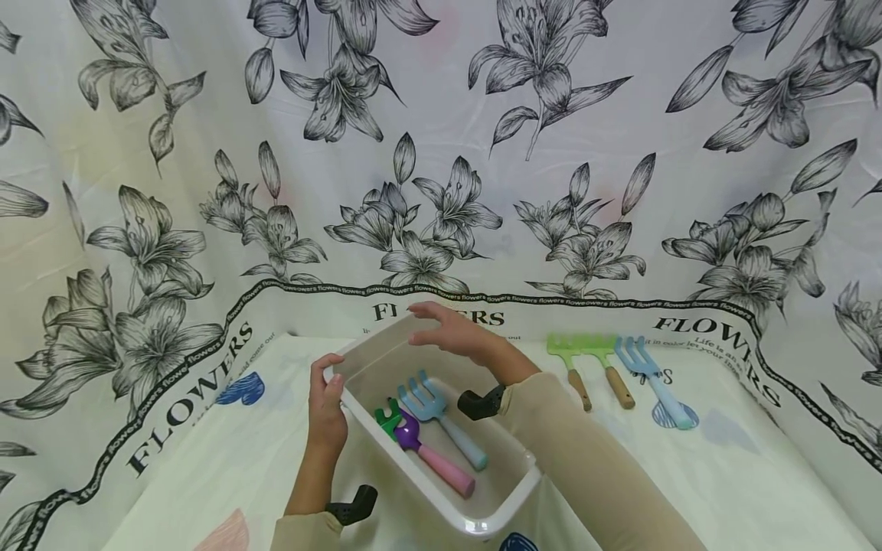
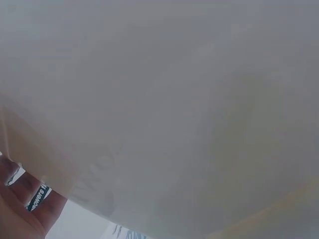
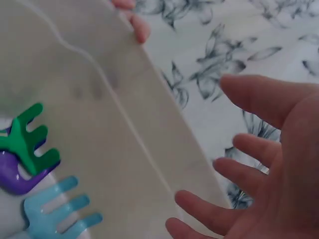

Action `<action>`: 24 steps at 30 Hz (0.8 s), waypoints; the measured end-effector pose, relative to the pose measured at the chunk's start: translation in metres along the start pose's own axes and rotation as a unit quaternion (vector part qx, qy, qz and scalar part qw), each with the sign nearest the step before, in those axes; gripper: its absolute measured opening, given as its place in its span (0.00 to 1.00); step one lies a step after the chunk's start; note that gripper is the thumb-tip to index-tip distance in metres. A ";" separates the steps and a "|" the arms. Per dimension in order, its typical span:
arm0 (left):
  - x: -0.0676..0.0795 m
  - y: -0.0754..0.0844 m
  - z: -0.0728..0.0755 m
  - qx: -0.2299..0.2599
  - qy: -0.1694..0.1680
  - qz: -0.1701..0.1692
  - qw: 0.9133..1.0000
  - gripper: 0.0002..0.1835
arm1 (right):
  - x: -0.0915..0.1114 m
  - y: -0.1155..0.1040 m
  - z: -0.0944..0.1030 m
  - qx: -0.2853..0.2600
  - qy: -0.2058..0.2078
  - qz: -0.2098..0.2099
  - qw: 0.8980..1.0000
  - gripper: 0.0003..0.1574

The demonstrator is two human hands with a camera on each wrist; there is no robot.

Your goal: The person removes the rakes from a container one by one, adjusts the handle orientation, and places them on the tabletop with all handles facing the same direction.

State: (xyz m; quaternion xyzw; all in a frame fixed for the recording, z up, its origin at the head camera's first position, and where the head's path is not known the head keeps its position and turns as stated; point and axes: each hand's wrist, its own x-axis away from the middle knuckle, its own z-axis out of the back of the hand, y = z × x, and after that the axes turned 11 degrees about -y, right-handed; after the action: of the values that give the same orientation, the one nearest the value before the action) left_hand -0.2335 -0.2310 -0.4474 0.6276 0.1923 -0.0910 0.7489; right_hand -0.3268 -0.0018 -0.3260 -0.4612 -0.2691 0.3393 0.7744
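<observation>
A pale plastic bin [image 1: 413,476] is tilted in the head view, its long side running from far left to near right. My left hand [image 1: 327,405] grips its left rim near the far corner; in the left wrist view the wall fills most of the picture beside the fingers [image 2: 47,214]. My right hand [image 1: 451,334] is spread over the far end, holding nothing, its fingers [image 3: 199,206] at the rim. Inside lie a light-blue toy fork [image 1: 441,413] and a pink-handled purple toy tool [image 1: 441,468], with a green fork head [image 3: 32,144] against the purple part.
To the right on the cloth lie two green toy rakes [image 1: 613,375] with brown handles, and a second light-blue toy fork [image 1: 658,383]. A flower-printed curtain [image 1: 427,153] stands behind. The pale cloth [image 1: 220,459] under the bin carries printed hearts.
</observation>
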 end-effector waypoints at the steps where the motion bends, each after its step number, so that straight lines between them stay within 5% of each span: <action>1: 0.000 -0.001 -0.001 -0.002 0.001 -0.002 1.000 0.20 | -0.001 0.004 -0.001 0.002 -0.009 -0.004 1.000 0.41; 14: 0.000 0.002 0.001 -0.006 0.008 0.004 1.000 0.23 | 0.004 0.033 -0.005 0.079 -0.135 -0.082 0.984 0.46; 24: 0.000 -0.001 0.000 -0.004 0.001 0.012 1.000 0.23 | 0.004 0.039 -0.020 0.076 -0.202 -0.227 0.950 0.43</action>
State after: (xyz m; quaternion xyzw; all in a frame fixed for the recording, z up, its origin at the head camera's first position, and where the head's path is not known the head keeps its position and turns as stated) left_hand -0.2335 -0.2307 -0.4485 0.6267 0.1861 -0.0805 0.7524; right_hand -0.3208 0.0038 -0.3692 -0.2493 -0.4908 0.2603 0.7932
